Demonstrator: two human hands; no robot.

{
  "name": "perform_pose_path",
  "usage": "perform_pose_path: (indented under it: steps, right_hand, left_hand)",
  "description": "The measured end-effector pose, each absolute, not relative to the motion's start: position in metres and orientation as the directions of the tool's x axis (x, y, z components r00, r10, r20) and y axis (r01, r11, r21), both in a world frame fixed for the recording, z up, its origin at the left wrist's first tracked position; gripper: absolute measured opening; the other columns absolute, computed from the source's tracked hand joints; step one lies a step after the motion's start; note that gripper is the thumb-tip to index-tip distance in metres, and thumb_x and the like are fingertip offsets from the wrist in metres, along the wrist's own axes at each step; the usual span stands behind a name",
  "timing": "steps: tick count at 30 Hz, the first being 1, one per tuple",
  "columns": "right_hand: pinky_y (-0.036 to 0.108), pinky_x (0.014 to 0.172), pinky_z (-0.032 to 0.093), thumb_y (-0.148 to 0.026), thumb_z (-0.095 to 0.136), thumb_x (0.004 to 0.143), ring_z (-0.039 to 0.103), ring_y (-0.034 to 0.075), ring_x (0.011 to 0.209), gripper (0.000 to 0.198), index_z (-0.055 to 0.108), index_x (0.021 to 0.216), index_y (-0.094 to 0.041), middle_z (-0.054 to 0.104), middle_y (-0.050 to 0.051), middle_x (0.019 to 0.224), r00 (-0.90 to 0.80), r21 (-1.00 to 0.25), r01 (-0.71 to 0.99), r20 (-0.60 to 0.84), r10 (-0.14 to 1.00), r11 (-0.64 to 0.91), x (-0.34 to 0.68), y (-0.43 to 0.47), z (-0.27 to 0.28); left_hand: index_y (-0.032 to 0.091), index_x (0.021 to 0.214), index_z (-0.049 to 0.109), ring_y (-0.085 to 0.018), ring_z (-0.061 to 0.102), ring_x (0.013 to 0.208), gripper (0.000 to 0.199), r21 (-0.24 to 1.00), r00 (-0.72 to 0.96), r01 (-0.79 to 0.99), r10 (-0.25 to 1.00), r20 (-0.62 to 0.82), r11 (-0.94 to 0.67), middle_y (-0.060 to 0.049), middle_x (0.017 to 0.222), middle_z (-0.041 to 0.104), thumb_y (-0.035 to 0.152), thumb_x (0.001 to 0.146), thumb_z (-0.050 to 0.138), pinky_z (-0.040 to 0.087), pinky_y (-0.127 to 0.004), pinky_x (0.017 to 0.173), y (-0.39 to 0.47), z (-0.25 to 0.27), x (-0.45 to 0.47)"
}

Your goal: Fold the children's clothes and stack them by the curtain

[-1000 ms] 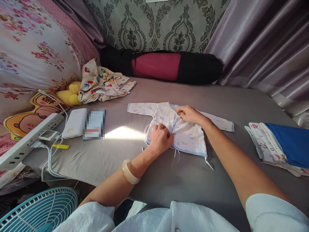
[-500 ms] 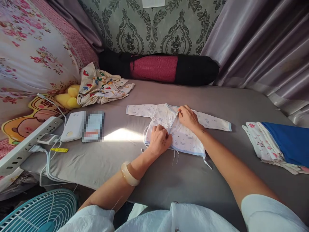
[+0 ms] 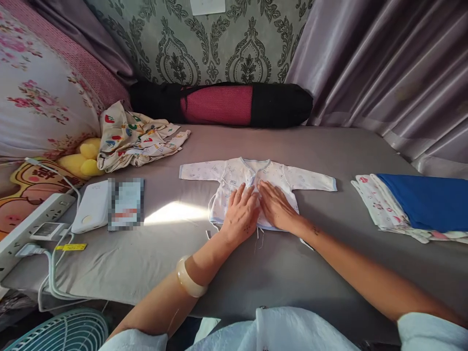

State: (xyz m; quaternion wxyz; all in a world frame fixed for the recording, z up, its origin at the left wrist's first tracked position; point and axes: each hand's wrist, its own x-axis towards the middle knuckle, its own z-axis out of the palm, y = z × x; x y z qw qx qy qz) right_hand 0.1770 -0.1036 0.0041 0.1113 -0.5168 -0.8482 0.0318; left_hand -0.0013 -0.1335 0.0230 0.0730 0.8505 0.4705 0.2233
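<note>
A small white baby shirt [image 3: 228, 171] with blue trim and tie strings lies spread on the grey sheet [image 3: 153, 268], both sleeves stretched out sideways. My left hand [image 3: 240, 212] rests on the left part of its front, fingers extended over the cloth. Flat beside it, my right hand [image 3: 276, 204] lies on the shirt's middle and right front, its fingertips near the overlapping edge. The two hands almost meet. They cover much of the lower front.
Folded clothes [image 3: 424, 202] lie at the right. On the left are a printed garment [image 3: 135, 139], a white power bank [image 3: 91, 207], a pixelated flat item [image 3: 126, 204] and a power strip [image 3: 36, 234] with cables. A black-and-red rolled bag [image 3: 219, 105] lies along the wall; a fan [image 3: 69, 331] stands lower left.
My right hand has let go of the shirt's upper front edge and moved down and left to lie flat. My left fingers have straightened. The right front now lies smoother, and the view has shifted.
</note>
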Motion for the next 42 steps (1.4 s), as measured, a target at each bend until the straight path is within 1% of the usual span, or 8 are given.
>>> perform_pose_path:
  steps: [3, 12, 15, 20, 25, 32, 38, 42]
  right_hand:
    - [0.048, 0.12, 0.024, -0.029, 0.022, 0.101, 0.026, 0.028, 0.148, 0.055, 0.037, 0.149, -0.007, 0.033, 0.016, 0.158, -0.445, -0.117, 0.883, 0.095, 0.891, 0.454, 0.184, -0.112, 0.003]
    - [0.047, 0.121, 0.018, -0.035, 0.023, 0.101, 0.024, 0.028, 0.149, 0.059, 0.034, 0.151, -0.005, 0.028, 0.017, 0.16, -0.3, -0.112, 0.944, 0.092, 0.949, 0.31, 0.19, -0.036, 0.001]
    - [0.048, 0.119, 0.021, -0.034, 0.028, 0.101, 0.031, 0.026, 0.146, 0.052, 0.043, 0.146, -0.012, 0.036, 0.014, 0.157, -0.281, -0.169, 0.94, 0.1, 0.955, 0.295, 0.198, -0.003, 0.005]
    - [0.038, 0.102, 0.041, -0.023, 0.032, 0.098, 0.056, 0.024, 0.122, 0.042, 0.063, 0.125, -0.018, 0.063, 0.011, 0.131, -0.082, -0.307, 0.945, 0.123, 0.989, 0.117, 0.212, 0.037, 0.024]
    - [0.038, 0.093, 0.043, -0.023, 0.053, 0.09, 0.06, 0.026, 0.109, 0.023, 0.071, 0.104, -0.019, 0.071, 0.01, 0.111, -0.006, -0.298, 0.954, -0.008, 1.0, 0.003, 0.21, 0.05, 0.029]
    - [0.041, 0.092, 0.043, -0.018, 0.048, 0.091, 0.059, 0.025, 0.108, 0.024, 0.07, 0.102, -0.02, 0.069, 0.01, 0.111, 0.05, -0.259, 0.965, 0.031, 0.998, -0.04, 0.208, 0.049, 0.026]
    - [0.041, 0.094, 0.039, -0.023, 0.042, 0.096, 0.054, 0.028, 0.115, 0.032, 0.069, 0.114, -0.023, 0.065, 0.012, 0.118, -0.132, -0.177, 0.972, 0.144, 0.981, 0.157, 0.166, 0.043, 0.039]
    - [0.038, 0.094, 0.039, -0.026, 0.044, 0.098, 0.055, 0.027, 0.116, 0.033, 0.067, 0.12, -0.026, 0.067, 0.01, 0.12, -0.266, -0.196, 0.941, 0.068, 0.962, 0.274, 0.121, 0.046, 0.041]
  left_hand:
    - [0.012, 0.143, 0.042, -0.036, 0.02, 0.149, 0.049, 0.277, 0.518, 0.786, 0.833, 0.191, -0.553, -0.013, 0.156, 0.038, 0.034, 0.099, 0.036, 0.021, -0.056, 0.119, -0.135, 0.02, 0.003]
    - [0.013, 0.149, 0.038, -0.036, 0.022, 0.148, 0.058, 0.263, 0.512, 0.823, 0.858, 0.045, -0.504, -0.013, 0.158, 0.035, 0.044, 0.1, 0.033, 0.022, -0.056, 0.119, -0.134, 0.021, 0.001]
    - [0.016, 0.146, 0.041, -0.036, 0.028, 0.146, 0.056, 0.297, 0.51, 0.811, 0.858, 0.066, -0.504, -0.012, 0.156, 0.039, 0.045, 0.099, 0.038, 0.024, -0.057, 0.117, -0.132, 0.025, 0.0]
    - [0.02, 0.134, 0.053, -0.034, 0.034, 0.143, 0.046, 0.323, 0.49, 0.799, 0.86, 0.141, -0.508, -0.011, 0.148, 0.05, 0.046, 0.098, 0.042, 0.025, -0.058, 0.116, -0.126, 0.029, -0.003]
    - [0.02, 0.141, 0.047, -0.038, 0.021, 0.148, 0.052, 0.294, 0.459, 0.832, 0.882, 0.111, -0.47, -0.011, 0.156, 0.038, 0.049, 0.098, 0.039, 0.019, -0.065, 0.116, -0.124, 0.027, -0.004]
    - [0.019, 0.15, 0.037, -0.038, 0.021, 0.148, 0.06, 0.277, 0.451, 0.849, 0.89, 0.062, -0.45, -0.011, 0.16, 0.03, 0.05, 0.1, 0.032, 0.016, -0.068, 0.115, -0.127, 0.019, -0.003]
    - [0.02, 0.144, 0.045, -0.038, 0.026, 0.147, 0.056, 0.312, 0.441, 0.838, 0.892, 0.096, -0.448, -0.012, 0.157, 0.036, 0.051, 0.098, 0.036, 0.02, -0.067, 0.115, -0.124, 0.025, -0.004]
    - [0.017, 0.142, 0.046, -0.036, 0.022, 0.149, 0.059, 0.293, 0.387, 0.864, 0.912, 0.133, -0.409, -0.016, 0.157, 0.035, 0.053, 0.096, 0.042, 0.018, -0.063, 0.117, -0.121, 0.027, -0.007]
